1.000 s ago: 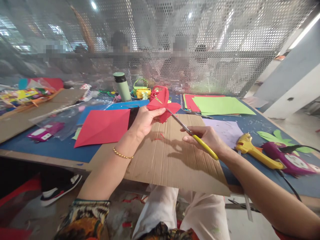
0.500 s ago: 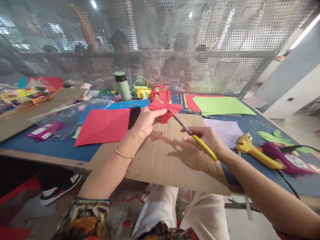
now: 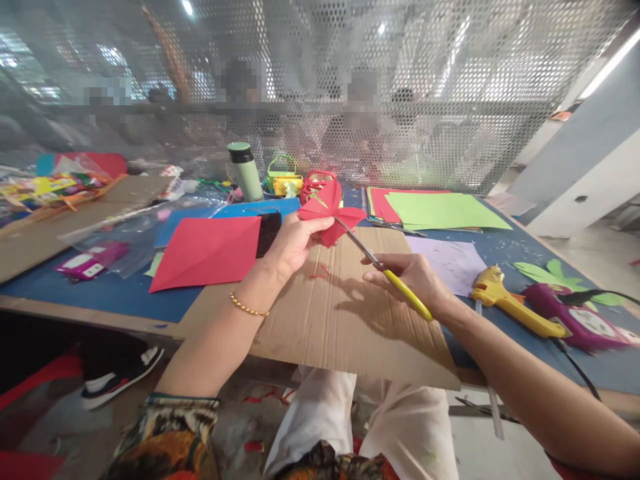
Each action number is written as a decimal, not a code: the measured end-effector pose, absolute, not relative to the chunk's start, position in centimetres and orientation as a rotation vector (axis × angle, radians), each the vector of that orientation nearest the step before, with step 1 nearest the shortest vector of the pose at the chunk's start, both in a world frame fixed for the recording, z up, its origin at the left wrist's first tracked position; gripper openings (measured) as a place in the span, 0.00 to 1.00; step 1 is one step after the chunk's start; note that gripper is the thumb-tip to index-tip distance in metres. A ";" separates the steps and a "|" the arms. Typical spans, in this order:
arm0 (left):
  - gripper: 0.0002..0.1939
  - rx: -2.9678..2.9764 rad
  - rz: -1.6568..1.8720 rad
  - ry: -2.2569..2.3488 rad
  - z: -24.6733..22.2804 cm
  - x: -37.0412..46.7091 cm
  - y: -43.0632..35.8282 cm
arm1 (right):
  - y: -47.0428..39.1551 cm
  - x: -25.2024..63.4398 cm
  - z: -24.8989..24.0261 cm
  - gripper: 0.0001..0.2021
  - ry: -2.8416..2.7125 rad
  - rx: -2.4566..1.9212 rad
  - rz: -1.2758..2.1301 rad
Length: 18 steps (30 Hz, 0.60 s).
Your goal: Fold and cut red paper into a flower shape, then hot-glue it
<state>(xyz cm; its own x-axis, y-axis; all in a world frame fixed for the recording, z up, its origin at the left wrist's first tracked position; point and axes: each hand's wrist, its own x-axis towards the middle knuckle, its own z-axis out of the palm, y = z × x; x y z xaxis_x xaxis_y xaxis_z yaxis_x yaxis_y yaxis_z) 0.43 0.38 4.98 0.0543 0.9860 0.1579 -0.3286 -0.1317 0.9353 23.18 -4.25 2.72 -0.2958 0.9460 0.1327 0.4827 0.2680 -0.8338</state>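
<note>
My left hand (image 3: 299, 239) pinches a red paper piece with several petal-like lobes (image 3: 350, 217) above a sheet of brown cardboard (image 3: 320, 327). In my right hand (image 3: 415, 280) are scissors with yellow handles (image 3: 407, 295), their blades pointing up and left. The blade tips meet the red paper near its middle, just right of my left fingertips. Small red scraps (image 3: 319, 273) lie on the cardboard below.
Red paper (image 3: 210, 253) lies left, green sheets (image 3: 447, 211) back right. A yellow glue gun (image 3: 515, 303) and purple device (image 3: 575, 320) sit right. Behind stand a green bottle (image 3: 246, 175) and small paper baskets (image 3: 287, 183), before a perforated metal screen (image 3: 310, 133).
Both hands keep almost the same place and grip. The scissors' handles have shifted very slightly, and the right lobe of the red paper sits a little differently.
</note>
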 end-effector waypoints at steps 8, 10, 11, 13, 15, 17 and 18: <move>0.16 1.109 1.395 0.846 4.9 0.3 0.5 | -4.1 22.9 2.9 0.43 -1.873 -1.312 0.935; 0.16 1.110 1.392 0.834 4.9 0.3 0.5 | -4.2 22.8 2.9 0.43 -1.858 -1.311 0.952; 0.17 1.105 1.387 0.827 5.0 0.3 0.4 | -4.3 22.8 2.9 0.42 -1.855 -1.305 0.959; 0.17 1.088 1.374 0.816 5.1 0.4 0.4 | -4.5 22.8 3.0 0.42 -1.859 -1.286 0.978; 0.17 1.077 1.363 0.818 5.1 0.4 0.4 | -4.7 22.7 3.1 0.41 -1.867 -1.272 1.003; 0.16 1.082 1.366 0.827 5.2 0.4 0.3 | -4.9 22.7 3.2 0.42 -1.859 -1.274 1.029; 0.15 1.089 1.372 0.831 5.2 0.4 0.2 | -4.9 22.7 3.3 0.42 -1.850 -1.279 1.043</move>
<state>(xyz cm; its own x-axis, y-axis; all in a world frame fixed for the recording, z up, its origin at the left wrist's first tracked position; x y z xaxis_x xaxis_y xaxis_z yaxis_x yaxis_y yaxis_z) 0.44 0.23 5.23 0.0696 0.9877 0.1403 -0.3331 -0.1096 0.9365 22.65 -4.93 3.28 -0.3125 0.9473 0.0706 0.4302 0.2074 -0.8786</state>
